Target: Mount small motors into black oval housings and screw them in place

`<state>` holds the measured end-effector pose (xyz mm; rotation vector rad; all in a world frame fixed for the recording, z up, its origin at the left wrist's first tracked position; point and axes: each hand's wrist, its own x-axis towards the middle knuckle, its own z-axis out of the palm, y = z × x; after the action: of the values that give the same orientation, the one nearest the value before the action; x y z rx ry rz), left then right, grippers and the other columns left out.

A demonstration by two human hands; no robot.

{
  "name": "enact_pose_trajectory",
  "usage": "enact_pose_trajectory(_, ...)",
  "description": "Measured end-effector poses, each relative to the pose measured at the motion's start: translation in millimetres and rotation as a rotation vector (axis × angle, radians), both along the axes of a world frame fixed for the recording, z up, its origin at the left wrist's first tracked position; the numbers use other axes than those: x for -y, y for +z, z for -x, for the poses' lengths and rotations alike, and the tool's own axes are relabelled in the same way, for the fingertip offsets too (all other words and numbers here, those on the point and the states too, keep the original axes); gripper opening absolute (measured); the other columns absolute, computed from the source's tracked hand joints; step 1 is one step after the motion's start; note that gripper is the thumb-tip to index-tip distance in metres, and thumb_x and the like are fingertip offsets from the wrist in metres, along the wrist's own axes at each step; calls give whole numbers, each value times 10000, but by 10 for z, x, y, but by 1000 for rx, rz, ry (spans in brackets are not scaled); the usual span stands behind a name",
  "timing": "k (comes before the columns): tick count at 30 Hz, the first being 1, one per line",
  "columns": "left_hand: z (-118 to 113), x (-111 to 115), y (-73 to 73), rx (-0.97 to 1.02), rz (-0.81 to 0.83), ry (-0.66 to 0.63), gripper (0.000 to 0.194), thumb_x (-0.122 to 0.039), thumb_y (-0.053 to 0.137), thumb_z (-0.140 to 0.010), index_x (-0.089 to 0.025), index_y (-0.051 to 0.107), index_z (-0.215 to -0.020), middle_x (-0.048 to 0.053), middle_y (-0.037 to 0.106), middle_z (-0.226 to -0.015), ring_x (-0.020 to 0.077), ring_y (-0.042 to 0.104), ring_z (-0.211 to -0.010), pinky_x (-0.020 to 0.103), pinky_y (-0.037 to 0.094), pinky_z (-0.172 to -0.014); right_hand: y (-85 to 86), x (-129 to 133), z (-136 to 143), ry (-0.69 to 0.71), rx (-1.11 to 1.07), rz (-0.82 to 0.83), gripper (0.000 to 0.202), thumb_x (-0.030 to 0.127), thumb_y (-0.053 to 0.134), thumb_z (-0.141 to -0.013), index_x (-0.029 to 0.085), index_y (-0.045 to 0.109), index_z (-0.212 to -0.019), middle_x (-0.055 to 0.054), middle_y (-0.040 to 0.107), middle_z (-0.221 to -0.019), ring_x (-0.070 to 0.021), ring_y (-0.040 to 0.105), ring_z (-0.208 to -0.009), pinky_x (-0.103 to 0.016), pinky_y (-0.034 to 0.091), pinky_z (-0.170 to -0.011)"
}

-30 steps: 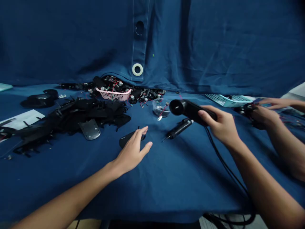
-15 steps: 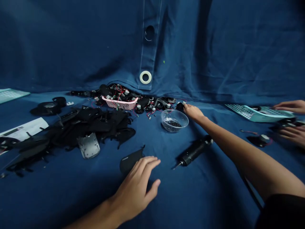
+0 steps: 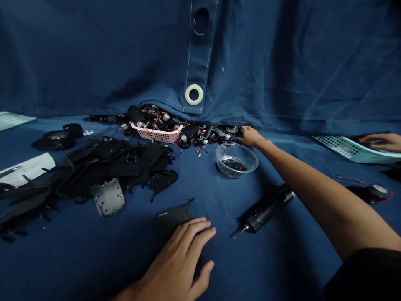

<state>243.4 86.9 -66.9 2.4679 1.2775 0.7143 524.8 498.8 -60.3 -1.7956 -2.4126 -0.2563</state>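
Observation:
My left hand (image 3: 184, 255) lies with its fingers stretched out, partly over the near edge of a dark curved plastic shell (image 3: 172, 214); whether it touches the shell is unclear. Stretched to the back, my right hand (image 3: 250, 137) has its fingers curled at the end of a row of black motor parts (image 3: 216, 134) with red wires. What those fingers hold, if anything, is hidden. Below that hand stands a clear plastic bowl (image 3: 252, 161) with small black screws (image 3: 234, 164). A black electric screwdriver (image 3: 266, 211) lies beside my right forearm, its bit pointing toward me.
Left of centre spreads a heap of black plastic shells (image 3: 125, 165), with a grey shell (image 3: 109, 197) at its front. A pink basket (image 3: 156, 136) full of wired parts stands behind. At right, another person's hand (image 3: 380, 142) is at a teal basket (image 3: 344, 149). Blue cloth (image 3: 140, 54) hangs behind.
My right hand has moved slightly farther back and left, in among the motor parts. The view has shifted a little. One of the other person's hands has left the picture.

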Motion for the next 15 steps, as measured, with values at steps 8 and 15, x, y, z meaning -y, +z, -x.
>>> enact_pose_trajectory(8,10,64,-24,57,37,13,469,-234,468,-923,-246,347,-1376,92,458,-1372,238,413,-1312,449,428,-1084,99,1024,-856,47,-95,-101,570,381,503,-894,84,422,-1374,-214,557,-1285,-264,543,-1174,-348,419,-983)
enact_pose_trajectory(15,-4,14,10,18,-180,140,368,-213,442,-927,-189,444,-1295,117,516,-1274,243,472,-1218,455,406,-1023,-1,1923,-2119,-336,-140,-308,404,513,648,-734,110,659,-713,-341,609,-867,-369,606,-860,-567,390,-726)
